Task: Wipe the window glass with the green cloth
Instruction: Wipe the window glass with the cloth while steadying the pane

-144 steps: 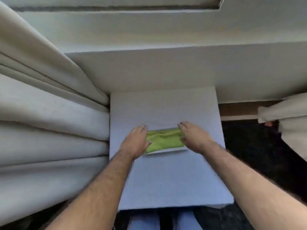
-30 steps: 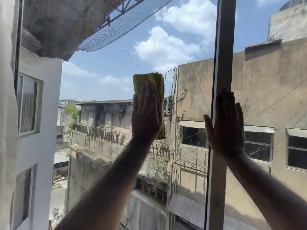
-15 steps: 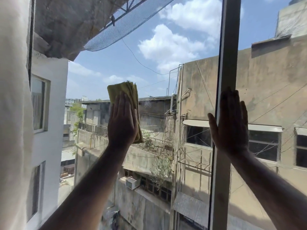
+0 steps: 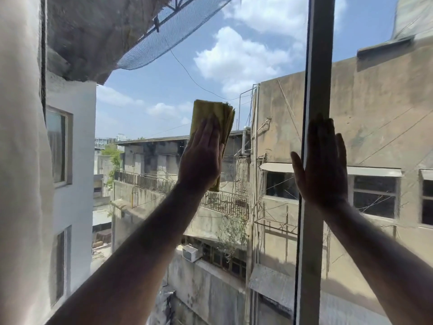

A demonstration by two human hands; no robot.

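The window glass (image 4: 150, 109) is a smooth, clear pane reaching from a pale curtain (image 4: 21, 160) at its left edge to a straight grey frame post (image 4: 316, 66) right of centre, with a second pane beyond the post. The curtain hangs in soft matte folds and covers the left strip of the glass. Through the pane show rough, stained concrete buildings, a railed balcony, dark mesh netting at the upper left and blue sky with clouds.

The green cloth (image 4: 216, 116) is a folded, yellow-green rectangle with layered edges fanning slightly at its right side. It lies flat against the glass in the middle of the left pane, nearer the frame post than the curtain, its top standing clear above the fingertips. The left hand (image 4: 201, 163) presses it to the pane with the palm, fingers straight and together, laid flat over the cloth rather than curled around it.

The right hand (image 4: 322, 165) rests flat with fingers extended and slightly spread, covering the frame post and part of the glass on either side; it grips nothing.

Bare glass lies open above, below and left of the cloth, up to the curtain.
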